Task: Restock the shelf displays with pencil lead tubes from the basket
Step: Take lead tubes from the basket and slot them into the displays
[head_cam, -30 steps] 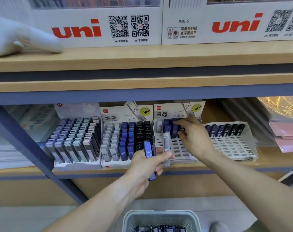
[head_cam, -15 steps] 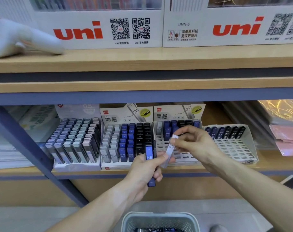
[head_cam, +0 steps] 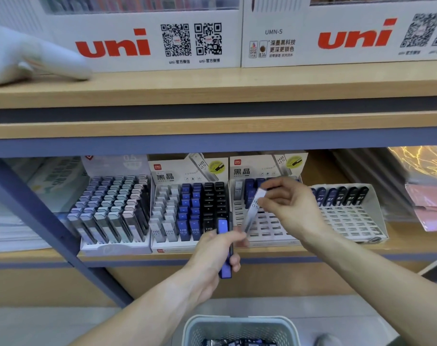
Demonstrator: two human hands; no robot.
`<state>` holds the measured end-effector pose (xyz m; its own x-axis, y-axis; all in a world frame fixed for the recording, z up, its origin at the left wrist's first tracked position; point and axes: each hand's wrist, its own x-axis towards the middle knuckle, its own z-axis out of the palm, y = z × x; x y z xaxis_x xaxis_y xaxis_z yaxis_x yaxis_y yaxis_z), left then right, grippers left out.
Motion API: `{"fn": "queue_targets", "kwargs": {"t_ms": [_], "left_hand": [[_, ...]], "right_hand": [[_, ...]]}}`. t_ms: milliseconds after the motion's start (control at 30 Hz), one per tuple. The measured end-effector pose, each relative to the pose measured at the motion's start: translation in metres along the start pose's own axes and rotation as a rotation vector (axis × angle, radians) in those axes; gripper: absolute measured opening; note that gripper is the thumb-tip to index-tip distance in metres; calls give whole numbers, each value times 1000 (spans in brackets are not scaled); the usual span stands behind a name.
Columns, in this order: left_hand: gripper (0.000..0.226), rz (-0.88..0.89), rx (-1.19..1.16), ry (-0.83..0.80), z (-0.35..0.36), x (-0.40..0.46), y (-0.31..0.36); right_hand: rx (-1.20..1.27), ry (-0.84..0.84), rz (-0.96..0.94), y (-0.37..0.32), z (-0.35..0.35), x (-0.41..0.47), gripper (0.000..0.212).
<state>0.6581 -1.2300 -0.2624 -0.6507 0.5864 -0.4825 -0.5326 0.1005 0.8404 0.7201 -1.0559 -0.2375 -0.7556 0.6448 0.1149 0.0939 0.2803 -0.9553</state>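
- Since a second ago the right hand has come back from the rear rows of the half-empty display and now pinches the top of a clear tube, drawing it up out of the left hand.
- That right grip is closed on the tube between thumb and forefinger; the tube is tilted, its lower end just beside the left fingers.
- Left grip is wrapped shut around a blue tube, held upright in front of the shelf edge. A dark tube may sit behind it; I cannot tell for sure.
- Step in hand, as I judge it: passing one tube from the holding hand to the placing hand.
- Next move calls for carrying the clear tube to a free slot in the half-empty display and setting it in upright.
- More stock lies in the basket below, near the bottom of the view.
- Well under way, many slots unfilled.
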Motion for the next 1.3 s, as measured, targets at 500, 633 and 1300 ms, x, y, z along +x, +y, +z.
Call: {"fn": "queue_targets", "kwargs": {"t_ms": [500,633,1300], "left_hand": [[25,-154,-190,-165,-1,-6,4],[26,-142,-165,-173,-3,-5,5],[23,4,-80,-135,-6,-1,0]], "right_hand": [[-546,22,-475,17,35,34,23],[-557,1,-441,25,39,43,23],[-141,-332,24,-11,26,-3,10]]}}
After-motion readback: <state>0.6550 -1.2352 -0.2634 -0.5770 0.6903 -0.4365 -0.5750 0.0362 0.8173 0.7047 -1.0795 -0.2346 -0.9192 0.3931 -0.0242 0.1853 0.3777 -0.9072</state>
